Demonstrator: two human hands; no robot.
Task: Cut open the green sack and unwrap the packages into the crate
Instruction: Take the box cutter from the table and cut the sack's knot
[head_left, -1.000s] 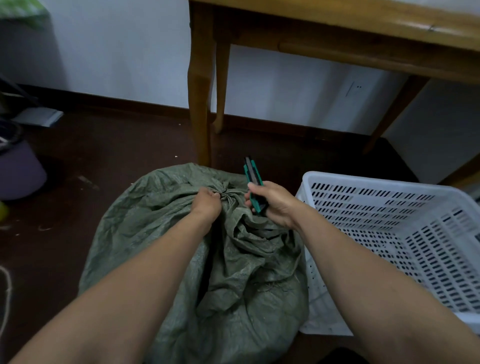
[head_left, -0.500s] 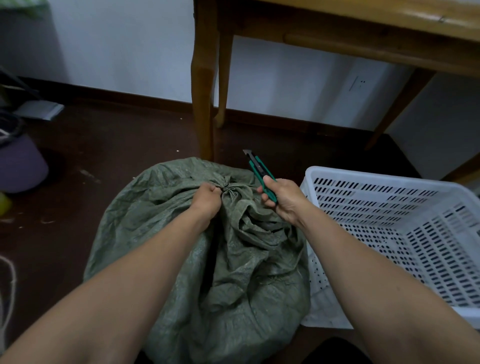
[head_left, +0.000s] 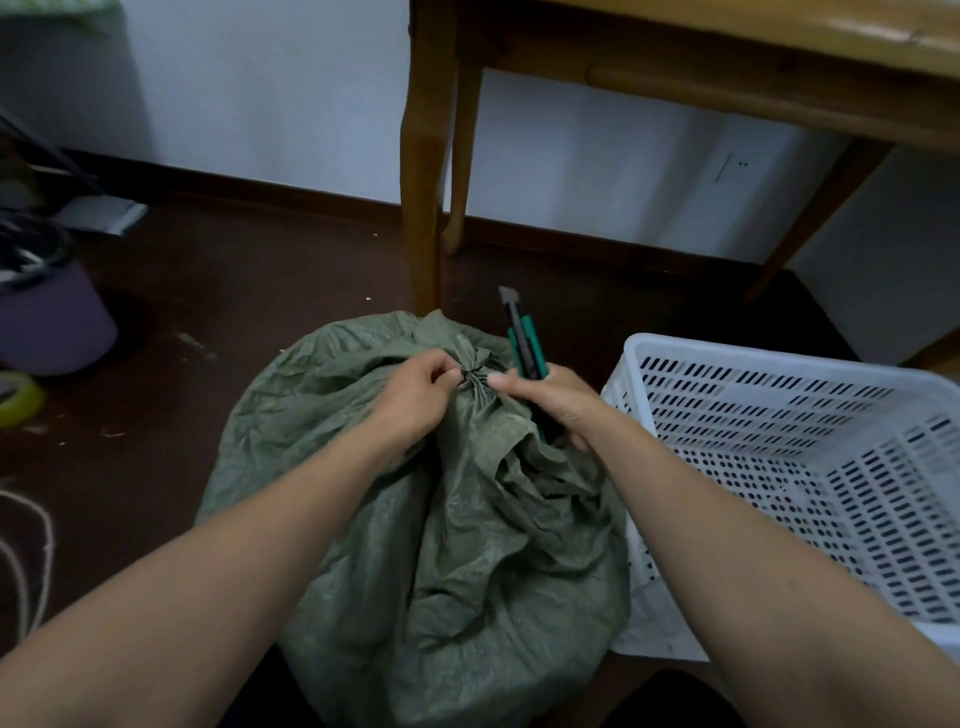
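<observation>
Sack (head_left: 415, 545) sits on the floor (head_left: 270, 291) beside the crate (head_left: 779, 359), soft, crinkly and likely heavy; best held at its tied neck (head_left: 474, 375), where the left hand (head_left: 413, 396) pinches it. Right hand (head_left: 558, 408) grips the knife (head_left: 523, 340).

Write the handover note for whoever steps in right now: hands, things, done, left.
Left hand pinches the gathered neck of the green sack beside the black tie.
Right hand grips the utility knife, blade out, pointing up.
Sack stands on the floor, tied shut; white crate at its right, no packages showing inside.
Done: knife ready. Left: cut the tie, unwrap packages into the crate.
</observation>
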